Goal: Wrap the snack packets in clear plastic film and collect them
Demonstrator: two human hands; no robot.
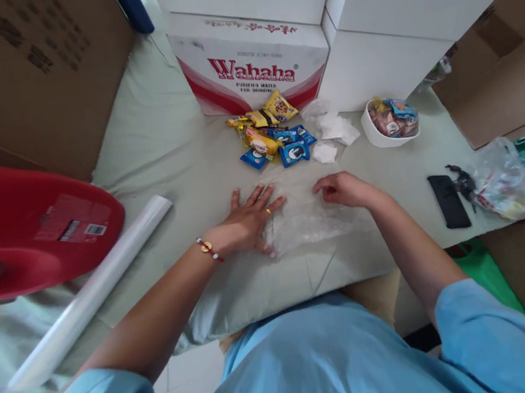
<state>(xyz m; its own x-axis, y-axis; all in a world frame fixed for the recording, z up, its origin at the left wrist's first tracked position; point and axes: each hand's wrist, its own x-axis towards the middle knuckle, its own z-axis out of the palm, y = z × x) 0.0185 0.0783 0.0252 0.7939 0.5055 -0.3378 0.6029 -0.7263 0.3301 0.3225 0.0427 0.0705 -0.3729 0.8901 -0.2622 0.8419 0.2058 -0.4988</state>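
Observation:
A crinkled clear plastic bag (pixel 307 219) lies flat on the cloth-covered table in front of me. My left hand (pixel 252 218) rests palm down on its left edge, fingers spread and holding nothing. Over the bag's upper right part is my right hand (pixel 345 190), its index finger bent forward and the other fingers curled in. Whether anything is pinched there, I cannot make out. Just beyond the hands sits a pile of small wrapped snacks, with blue packets (pixel 294 153) and yellow packets (pixel 280 106). White packets (pixel 338 129) lie right of the pile.
A Wahaha carton (pixel 255 69) stands behind the snacks. To the right are a white tub (pixel 391 133) of wrapped snacks, a black phone (pixel 449 201), keys (pixel 464 184) and a plastic bag of items (pixel 504 181). A plastic roll (pixel 91 294) and red jug (pixel 33 223) lie left.

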